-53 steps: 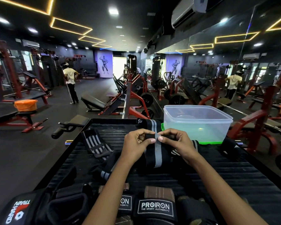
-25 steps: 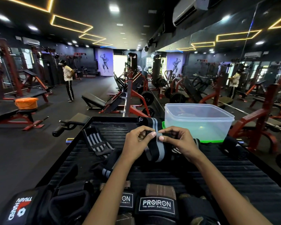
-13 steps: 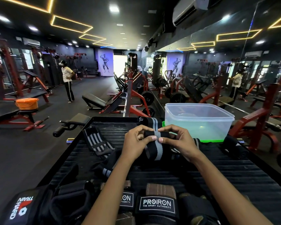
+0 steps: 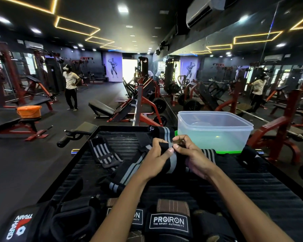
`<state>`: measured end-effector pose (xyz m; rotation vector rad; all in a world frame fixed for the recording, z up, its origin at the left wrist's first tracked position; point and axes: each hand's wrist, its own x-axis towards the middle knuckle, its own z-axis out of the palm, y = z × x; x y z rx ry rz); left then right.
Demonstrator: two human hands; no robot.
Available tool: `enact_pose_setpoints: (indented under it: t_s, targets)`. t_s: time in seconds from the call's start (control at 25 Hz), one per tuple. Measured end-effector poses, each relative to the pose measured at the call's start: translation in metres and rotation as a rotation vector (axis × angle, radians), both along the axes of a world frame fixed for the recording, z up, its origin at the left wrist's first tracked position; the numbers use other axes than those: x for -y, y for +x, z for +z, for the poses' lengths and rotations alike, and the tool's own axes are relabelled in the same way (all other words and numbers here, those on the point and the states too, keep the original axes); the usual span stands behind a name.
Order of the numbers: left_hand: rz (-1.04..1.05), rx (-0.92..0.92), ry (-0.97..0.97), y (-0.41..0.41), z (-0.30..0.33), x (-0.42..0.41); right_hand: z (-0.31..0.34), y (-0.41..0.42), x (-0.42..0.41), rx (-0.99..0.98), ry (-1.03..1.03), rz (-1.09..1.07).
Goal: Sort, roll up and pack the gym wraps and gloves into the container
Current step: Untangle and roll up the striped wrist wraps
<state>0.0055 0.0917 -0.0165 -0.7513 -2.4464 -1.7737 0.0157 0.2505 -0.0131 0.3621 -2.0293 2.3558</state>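
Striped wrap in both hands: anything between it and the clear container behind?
Nothing visible blocks it. The striped wrap is pinched by the left hand and right hand, just in front of the open, lidless clear container. Only its near wall needs clearing.

Both hands pinch a black wrap with a grey stripe [image 4: 171, 158], the left hand [image 4: 156, 159] and right hand [image 4: 194, 158] thumb to thumb. Just beyond the right hand stands a clear container [image 4: 215, 130]. Gloves [image 4: 168, 222] lie on the ribbed surface [image 4: 261, 189] nearer than the hands.
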Motion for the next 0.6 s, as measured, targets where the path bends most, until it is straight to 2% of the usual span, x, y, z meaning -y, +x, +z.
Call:
enact_pose_setpoints:
  t_s: [0.16, 0.24, 0.32, 0.36, 0.44, 0.52, 0.56, 0.6]
  targets:
    - [-0.040, 0.038, -0.054, 0.001, -0.003, 0.001, 0.002, 0.001, -0.006, -0.007, 0.060, 0.021]
    - [-0.069, 0.060, -0.078, 0.001, -0.004, 0.001, 0.003, 0.002, -0.005, -0.053, 0.097, -0.041]
    - [-0.071, -0.003, -0.140, -0.003, -0.004, 0.003, 0.009, 0.005, -0.003, -0.095, 0.038, -0.109]
    - [-0.036, -0.057, -0.193, -0.004, -0.005, 0.003, 0.013, 0.007, -0.003, -0.109, -0.021, -0.121]
    - [0.161, -0.157, -0.334, -0.006, -0.006, 0.006, 0.022, 0.013, -0.006, -0.130, -0.113, -0.086]
    - [0.363, -0.196, -0.510, -0.009, -0.009, 0.007, 0.025, 0.016, -0.007, -0.146, -0.081, -0.013]
    - [0.400, -0.194, -0.546, -0.011, -0.010, 0.009, 0.024, 0.016, -0.006, -0.138, -0.048, 0.024]
    - [0.404, -0.154, -0.487, -0.014, -0.010, 0.009, 0.023, 0.016, -0.004, -0.119, -0.023, 0.056]
